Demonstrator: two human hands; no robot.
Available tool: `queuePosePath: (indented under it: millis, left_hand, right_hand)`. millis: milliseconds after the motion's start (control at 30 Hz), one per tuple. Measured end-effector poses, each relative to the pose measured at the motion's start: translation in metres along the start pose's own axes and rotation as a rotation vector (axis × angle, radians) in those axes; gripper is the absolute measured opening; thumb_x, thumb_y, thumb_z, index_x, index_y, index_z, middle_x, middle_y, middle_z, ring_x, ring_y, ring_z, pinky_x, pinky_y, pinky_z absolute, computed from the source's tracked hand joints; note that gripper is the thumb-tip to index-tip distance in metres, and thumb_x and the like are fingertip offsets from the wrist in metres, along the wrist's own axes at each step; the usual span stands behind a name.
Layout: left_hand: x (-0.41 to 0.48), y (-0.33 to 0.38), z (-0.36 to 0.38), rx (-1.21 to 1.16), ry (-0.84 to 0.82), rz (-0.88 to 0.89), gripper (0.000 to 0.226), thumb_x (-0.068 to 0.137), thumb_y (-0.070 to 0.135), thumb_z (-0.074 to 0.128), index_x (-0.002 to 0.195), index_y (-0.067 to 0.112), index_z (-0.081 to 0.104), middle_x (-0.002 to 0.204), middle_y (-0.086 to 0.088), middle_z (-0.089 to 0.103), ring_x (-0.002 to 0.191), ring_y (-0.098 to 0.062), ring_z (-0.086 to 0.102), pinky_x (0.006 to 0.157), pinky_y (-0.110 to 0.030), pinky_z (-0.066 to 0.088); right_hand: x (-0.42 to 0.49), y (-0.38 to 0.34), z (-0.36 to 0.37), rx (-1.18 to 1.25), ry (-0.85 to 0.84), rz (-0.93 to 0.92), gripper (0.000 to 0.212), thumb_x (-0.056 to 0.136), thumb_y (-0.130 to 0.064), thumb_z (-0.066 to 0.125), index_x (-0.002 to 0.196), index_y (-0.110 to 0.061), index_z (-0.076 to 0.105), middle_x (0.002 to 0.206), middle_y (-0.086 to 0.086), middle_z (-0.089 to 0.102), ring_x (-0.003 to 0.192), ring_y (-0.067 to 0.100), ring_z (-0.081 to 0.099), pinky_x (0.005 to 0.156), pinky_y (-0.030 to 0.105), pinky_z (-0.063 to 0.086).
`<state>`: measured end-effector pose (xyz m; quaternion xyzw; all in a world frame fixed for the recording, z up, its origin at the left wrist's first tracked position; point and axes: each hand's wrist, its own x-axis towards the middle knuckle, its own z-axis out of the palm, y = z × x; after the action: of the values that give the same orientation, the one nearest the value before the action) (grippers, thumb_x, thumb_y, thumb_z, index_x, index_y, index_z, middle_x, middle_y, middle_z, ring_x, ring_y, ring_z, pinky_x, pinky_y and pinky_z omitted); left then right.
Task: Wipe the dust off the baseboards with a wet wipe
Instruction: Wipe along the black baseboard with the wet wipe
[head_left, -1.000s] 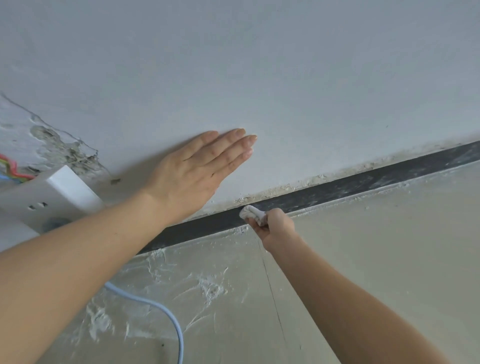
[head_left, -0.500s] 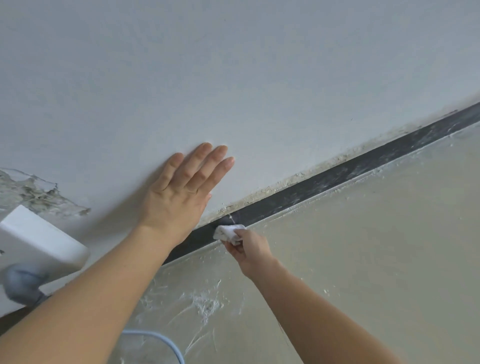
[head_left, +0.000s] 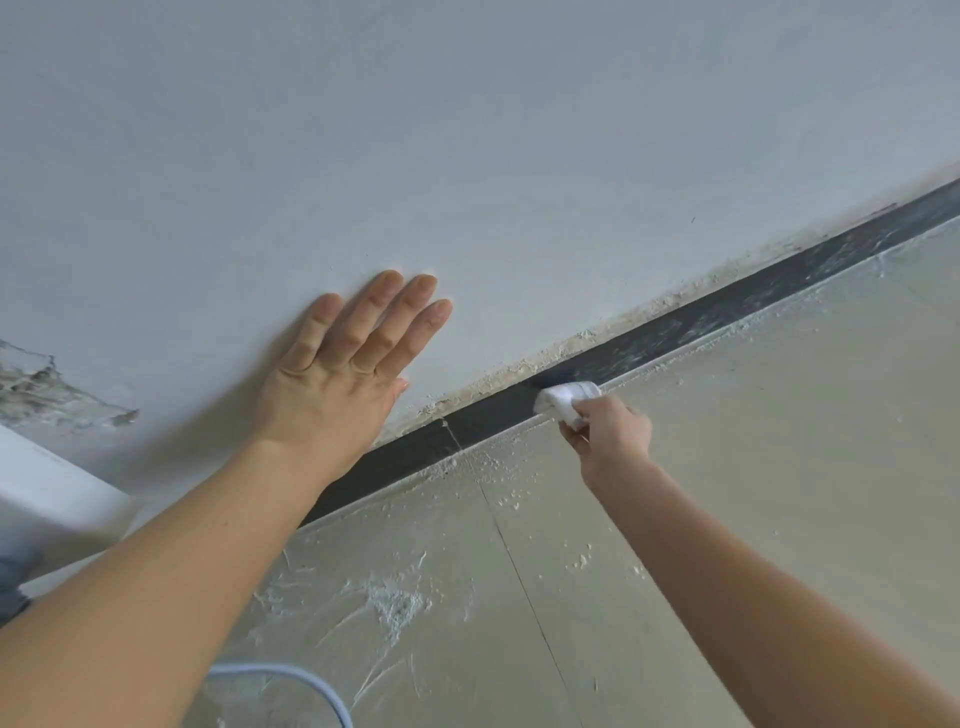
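While the left hand (head_left: 337, 384) lies flat against the white wall (head_left: 467, 156), fingers straight and together, just above the baseboard (head_left: 727, 306), the right hand (head_left: 608, 434) pinches a folded white wet wipe (head_left: 563, 400) in curled fingers and presses it on the dark strip's face. Left of the wipe the strip is plain black; right of it, pale dust streaks show. White powder smears the floor (head_left: 779, 441) along the baseboard's lower edge. A pale blue cable (head_left: 291, 675) curves at the floor's near edge.
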<state>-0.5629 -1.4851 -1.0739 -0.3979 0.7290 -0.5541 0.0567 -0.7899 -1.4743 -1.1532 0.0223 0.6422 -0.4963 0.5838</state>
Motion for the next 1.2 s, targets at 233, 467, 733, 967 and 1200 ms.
queuePosePath:
  millis: [233, 467, 733, 967, 1200]
  left_hand:
    - [-0.001, 0.001, 0.002, 0.019, 0.011, 0.001, 0.076, 0.092, 0.056, 0.033, 0.152, 0.024, -0.001, 0.154, -0.011, -0.029, 0.140, -0.028, -0.029, 0.111, -0.047, -0.019]
    - [-0.002, 0.001, 0.004, 0.027, 0.013, 0.003, 0.075, 0.093, 0.056, 0.029, 0.152, 0.023, -0.004, 0.153, -0.011, -0.030, 0.139, -0.028, -0.031, 0.110, -0.047, -0.021]
    - [-0.002, 0.003, 0.005, 0.003, 0.027, -0.009, 0.070, 0.095, 0.053, 0.027, 0.152, 0.024, 0.000, 0.154, -0.009, -0.027, 0.140, -0.027, -0.029, 0.111, -0.046, -0.022]
    - [-0.001, 0.001, 0.005, -0.024, 0.040, 0.002, 0.068, 0.095, 0.050, 0.023, 0.152, 0.024, 0.001, 0.155, -0.008, -0.026, 0.141, -0.025, -0.029, 0.112, -0.044, -0.022]
    - [-0.001, 0.001, 0.004, -0.043, 0.029, 0.001, 0.069, 0.094, 0.051, 0.023, 0.152, 0.024, -0.001, 0.154, -0.007, -0.028, 0.140, -0.023, -0.030, 0.111, -0.043, -0.024]
  right_hand:
    - [-0.022, 0.067, 0.039, -0.172, -0.219, 0.231, 0.023, 0.084, 0.011, 0.048, 0.105, 0.002, 0.048, 0.083, 0.017, 0.052, 0.074, 0.025, 0.053, 0.071, 0.033, 0.047]
    - [-0.001, 0.015, 0.033, -0.141, -0.194, 0.171, 0.027, 0.079, 0.017, 0.034, 0.095, 0.008, 0.054, 0.078, 0.016, 0.049, 0.068, 0.019, 0.046, 0.059, 0.026, 0.049]
    - [0.020, -0.025, -0.015, 0.154, 0.008, 0.039, 0.023, 0.082, 0.005, 0.041, 0.103, 0.000, 0.050, 0.085, 0.015, 0.050, 0.063, 0.020, 0.049, 0.061, 0.026, 0.051]
    - [-0.031, 0.044, 0.034, -0.076, -0.476, 0.306, 0.032, 0.084, 0.007, 0.032, 0.095, 0.007, 0.062, 0.066, 0.008, 0.045, 0.045, 0.008, 0.038, 0.059, 0.022, 0.049]
    - [-0.010, -0.003, 0.029, -0.020, -0.345, 0.233, 0.038, 0.085, 0.013, 0.028, 0.115, 0.017, 0.050, 0.110, 0.024, 0.061, 0.044, 0.011, 0.049, 0.047, 0.020, 0.051]
